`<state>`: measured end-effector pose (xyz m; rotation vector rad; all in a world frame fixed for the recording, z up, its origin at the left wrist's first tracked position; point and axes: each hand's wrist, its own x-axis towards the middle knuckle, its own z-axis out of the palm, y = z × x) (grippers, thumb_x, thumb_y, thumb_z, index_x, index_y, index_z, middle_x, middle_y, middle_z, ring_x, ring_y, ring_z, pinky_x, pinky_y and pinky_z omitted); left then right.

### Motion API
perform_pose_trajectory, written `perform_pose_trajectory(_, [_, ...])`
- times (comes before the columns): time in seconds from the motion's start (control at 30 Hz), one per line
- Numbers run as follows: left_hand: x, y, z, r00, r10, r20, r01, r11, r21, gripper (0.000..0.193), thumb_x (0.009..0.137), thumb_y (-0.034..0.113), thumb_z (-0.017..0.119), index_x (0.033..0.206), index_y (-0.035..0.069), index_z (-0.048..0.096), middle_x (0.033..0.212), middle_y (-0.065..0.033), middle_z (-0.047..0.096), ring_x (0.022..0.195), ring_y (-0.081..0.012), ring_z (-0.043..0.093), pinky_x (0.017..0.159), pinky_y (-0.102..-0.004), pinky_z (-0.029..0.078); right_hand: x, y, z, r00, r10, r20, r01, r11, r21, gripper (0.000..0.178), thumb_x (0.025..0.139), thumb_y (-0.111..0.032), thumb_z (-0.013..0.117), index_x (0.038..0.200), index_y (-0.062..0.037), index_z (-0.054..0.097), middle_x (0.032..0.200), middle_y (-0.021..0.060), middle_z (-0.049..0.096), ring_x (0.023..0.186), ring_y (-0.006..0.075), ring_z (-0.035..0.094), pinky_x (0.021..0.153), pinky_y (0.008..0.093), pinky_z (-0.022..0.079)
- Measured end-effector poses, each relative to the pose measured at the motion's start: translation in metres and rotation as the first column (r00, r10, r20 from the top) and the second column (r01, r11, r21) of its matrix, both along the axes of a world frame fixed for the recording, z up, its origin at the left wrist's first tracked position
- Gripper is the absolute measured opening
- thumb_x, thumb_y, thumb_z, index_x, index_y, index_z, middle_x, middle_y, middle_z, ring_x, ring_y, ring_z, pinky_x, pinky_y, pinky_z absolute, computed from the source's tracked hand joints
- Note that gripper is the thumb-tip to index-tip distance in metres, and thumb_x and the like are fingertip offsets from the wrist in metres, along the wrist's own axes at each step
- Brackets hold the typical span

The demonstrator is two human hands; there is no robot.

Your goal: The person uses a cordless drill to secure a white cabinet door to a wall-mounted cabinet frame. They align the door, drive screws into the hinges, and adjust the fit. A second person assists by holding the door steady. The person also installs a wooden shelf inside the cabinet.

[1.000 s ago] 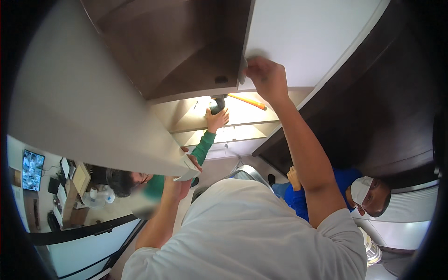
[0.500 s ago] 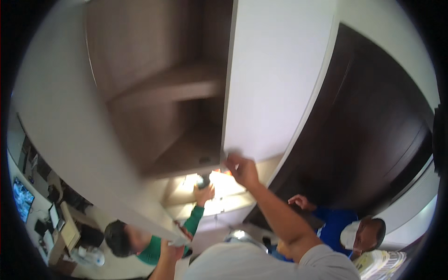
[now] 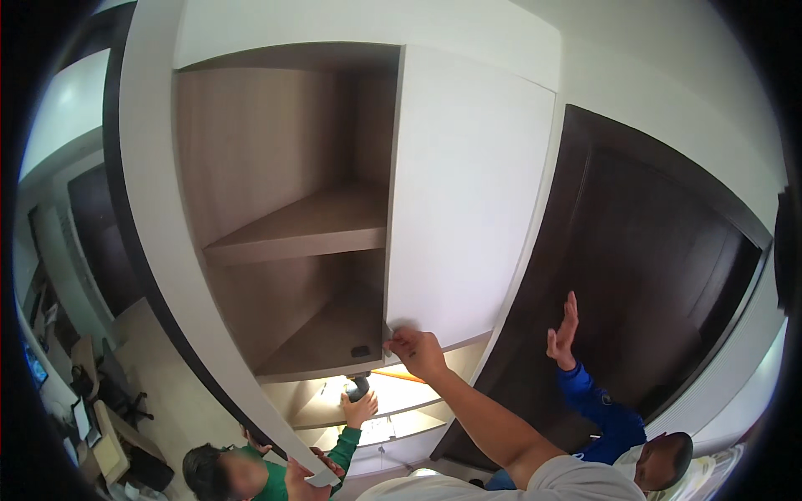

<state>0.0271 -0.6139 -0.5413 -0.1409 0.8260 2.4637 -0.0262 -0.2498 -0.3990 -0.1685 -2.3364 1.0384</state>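
A white cabinet door covers the right half of a corner cupboard. My right hand is closed at the door's lower left corner, the fingers pinched around its edge. My left hand, partly cut off by the lower edge, is wrapped around the bottom part of a white upright panel. Left of the door, the cupboard stands uncovered, with a wood-coloured shelf inside. A small black piece lies on the cupboard's bottom board near the door.
Below the cupboard, a green-sleeved co-worker's hand holds a dark rounded object near a lit shelf. At right, a person in blue raises an open hand before a dark door. Desks stand at far left.
My view has tilted up, so the cupboard sits lower and its top shows. My right hand stays at the door's corner. The person in blue has raised a hand higher.
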Motion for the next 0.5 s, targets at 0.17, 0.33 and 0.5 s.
perform_pose_trajectory(0.17, [0.021, 0.014, 0.066, 0.983, 0.056, 0.176, -0.042, 0.995, -0.086, 0.047, 0.1, 0.049, 0.042, 0.104, 0.006, 0.061, 0.091, -0.0094, 0.065, 0.084, -0.0296, 0.063, 0.077, -0.0484, 0.05, 0.017, -0.002, 0.007, 0.997, 0.044, -0.062, -0.047, 0.997, -0.061, 0.027, 0.09, -0.027, 0.079, 0.09, -0.0011, 0.071, 0.079, 0.0133, 0.074, 0.074, 0.0261, 0.074, 0.068, 0.0355, 0.058])
perform_pose_trajectory(0.33, [0.027, 0.006, 0.062, 0.948, -0.015, -0.319, -0.121, 0.908, -0.402, 0.015, 0.096, -0.001, 0.057, 0.11, 0.003, 0.056, 0.099, -0.0088, 0.064, 0.087, -0.0252, 0.064, 0.078, -0.0447, 0.057, 0.008, -0.004, 0.011, 0.996, -0.025, -0.09, 0.031, 0.997, 0.07, 0.022, 0.091, -0.025, 0.078, 0.088, -0.0046, 0.071, 0.072, 0.0158, 0.068, 0.065, 0.0336, 0.068, 0.059, 0.0409, 0.052])
perform_pose_trajectory(0.5, [0.03, -0.013, 0.053, 0.957, 0.135, 0.256, -0.152, 0.987, 0.05, 0.05, 0.101, 0.052, 0.046, 0.107, 0.006, 0.064, 0.101, -0.0118, 0.065, 0.095, -0.0324, 0.059, 0.09, -0.0506, 0.046, -0.004, -0.012, 0.015, 0.992, -0.016, -0.122, 0.024, 0.998, 0.065, 0.021, 0.091, -0.022, 0.079, 0.085, -0.0031, 0.07, 0.066, 0.015, 0.064, 0.061, 0.0296, 0.065, 0.058, 0.0369, 0.05])
